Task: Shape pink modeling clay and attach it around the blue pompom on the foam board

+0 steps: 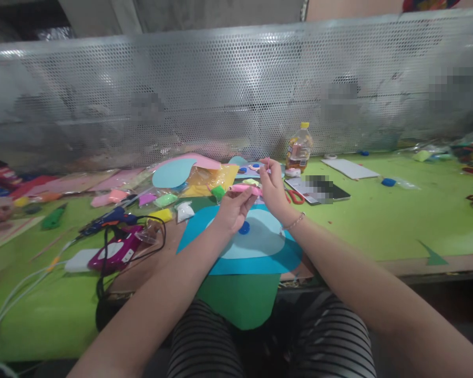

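Observation:
My left hand [234, 210] is closed around a soft pink packet [242, 188], which looks like modelling clay in its wrapper. Just right of it, my right hand [274, 189] is raised with thumb and fingers pinched together; whatever is between the fingertips is too small to name. Under both hands lies a blue paper shape [220, 266] with a pale blue oval [264, 244] and a dark blue round cap [244, 227] on it. A green paper sheet [240, 299] hangs over the table edge toward my lap.
To the left are a blue glue gun [112, 218], a purple power strip [116, 253] with cables, and several clay packets. Red-handled scissors [295, 196], a tablet [318, 189] and a bottle [299, 147] stand or lie right. A perforated metal screen [220, 94] closes off the back.

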Demonstrator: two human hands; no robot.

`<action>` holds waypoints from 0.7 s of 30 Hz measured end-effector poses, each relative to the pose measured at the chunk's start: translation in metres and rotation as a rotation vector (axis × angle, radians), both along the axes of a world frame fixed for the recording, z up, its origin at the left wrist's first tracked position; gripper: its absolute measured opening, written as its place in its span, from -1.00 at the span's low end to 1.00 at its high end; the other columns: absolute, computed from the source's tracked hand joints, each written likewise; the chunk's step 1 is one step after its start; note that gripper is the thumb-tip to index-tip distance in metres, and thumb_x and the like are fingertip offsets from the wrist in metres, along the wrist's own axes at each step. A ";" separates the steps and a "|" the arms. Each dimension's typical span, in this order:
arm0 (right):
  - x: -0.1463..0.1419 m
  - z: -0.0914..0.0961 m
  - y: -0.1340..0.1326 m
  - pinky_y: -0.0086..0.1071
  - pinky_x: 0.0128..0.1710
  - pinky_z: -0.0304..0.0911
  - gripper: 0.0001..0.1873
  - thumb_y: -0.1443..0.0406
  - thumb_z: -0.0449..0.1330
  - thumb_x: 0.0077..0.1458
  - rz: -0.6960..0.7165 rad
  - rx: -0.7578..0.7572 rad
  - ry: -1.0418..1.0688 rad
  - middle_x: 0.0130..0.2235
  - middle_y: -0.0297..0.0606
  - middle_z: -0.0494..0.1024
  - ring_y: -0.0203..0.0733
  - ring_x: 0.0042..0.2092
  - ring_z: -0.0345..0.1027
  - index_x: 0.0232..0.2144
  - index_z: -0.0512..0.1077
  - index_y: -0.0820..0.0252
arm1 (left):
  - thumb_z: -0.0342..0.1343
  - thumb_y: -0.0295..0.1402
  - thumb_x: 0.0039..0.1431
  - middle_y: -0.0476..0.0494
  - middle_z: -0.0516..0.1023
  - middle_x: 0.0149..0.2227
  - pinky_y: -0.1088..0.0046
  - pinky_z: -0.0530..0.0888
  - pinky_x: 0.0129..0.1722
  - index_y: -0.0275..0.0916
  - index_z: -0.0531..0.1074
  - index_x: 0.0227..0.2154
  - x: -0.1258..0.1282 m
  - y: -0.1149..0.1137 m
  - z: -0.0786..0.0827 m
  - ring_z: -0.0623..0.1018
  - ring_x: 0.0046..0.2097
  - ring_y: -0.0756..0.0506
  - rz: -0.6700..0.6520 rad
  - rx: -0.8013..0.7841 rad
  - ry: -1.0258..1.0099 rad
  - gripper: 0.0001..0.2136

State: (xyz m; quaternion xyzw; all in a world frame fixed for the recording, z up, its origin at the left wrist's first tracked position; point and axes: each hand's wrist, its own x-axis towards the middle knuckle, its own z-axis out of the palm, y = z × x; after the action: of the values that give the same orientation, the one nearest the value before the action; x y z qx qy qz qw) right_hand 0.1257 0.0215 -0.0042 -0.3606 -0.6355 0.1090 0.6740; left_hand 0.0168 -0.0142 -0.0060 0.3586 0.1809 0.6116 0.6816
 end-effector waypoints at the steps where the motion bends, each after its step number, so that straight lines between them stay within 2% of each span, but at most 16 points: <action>1: 0.000 0.000 0.001 -0.19 0.02 0.13 -0.73 0.12 -0.07 0.19 0.011 -0.008 -0.018 -0.14 -0.17 0.26 -0.16 -0.04 0.19 -0.13 0.18 0.12 | 0.25 -0.56 -0.11 -0.05 0.57 -0.40 0.58 0.49 -0.19 -0.35 0.45 -0.49 0.000 0.001 -0.001 0.56 -0.33 0.07 0.001 0.009 0.009 -0.90; 8: 0.000 -0.001 0.001 -0.15 0.01 0.14 -0.79 0.23 -0.06 0.18 0.012 0.006 -0.089 -0.17 -0.20 0.27 -0.15 -0.06 0.18 -0.14 0.18 0.12 | 0.30 -0.53 -0.20 -0.02 0.55 -0.46 0.52 0.48 -0.22 -0.34 0.46 -0.47 -0.002 0.004 -0.001 0.54 -0.38 0.05 0.090 0.066 0.090 -0.82; 14: -0.002 0.000 -0.005 -0.20 -0.04 0.16 -0.75 0.14 -0.11 0.23 0.007 0.022 -0.105 -0.21 -0.22 0.27 -0.17 -0.12 0.20 -0.14 0.19 0.11 | 0.33 -0.48 -0.25 -0.03 0.55 -0.46 0.53 0.47 -0.28 -0.31 0.46 -0.48 -0.001 0.003 -0.002 0.54 -0.39 0.04 0.164 0.120 0.130 -0.80; 21: -0.002 0.000 -0.003 -0.20 0.00 0.14 -0.69 0.08 -0.14 0.24 -0.009 0.026 -0.128 -0.16 -0.16 0.31 -0.15 -0.06 0.20 -0.15 0.20 0.14 | 0.34 -0.48 -0.25 -0.03 0.56 -0.46 0.45 0.50 -0.19 -0.33 0.45 -0.48 -0.001 0.005 -0.006 0.55 -0.37 0.03 0.082 0.069 0.080 -0.78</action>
State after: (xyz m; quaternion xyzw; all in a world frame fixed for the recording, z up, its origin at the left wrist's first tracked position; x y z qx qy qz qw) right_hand 0.1240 0.0187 -0.0041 -0.3609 -0.6769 0.0742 0.6372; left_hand 0.0158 -0.0094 -0.0119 0.3983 0.2016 0.6299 0.6356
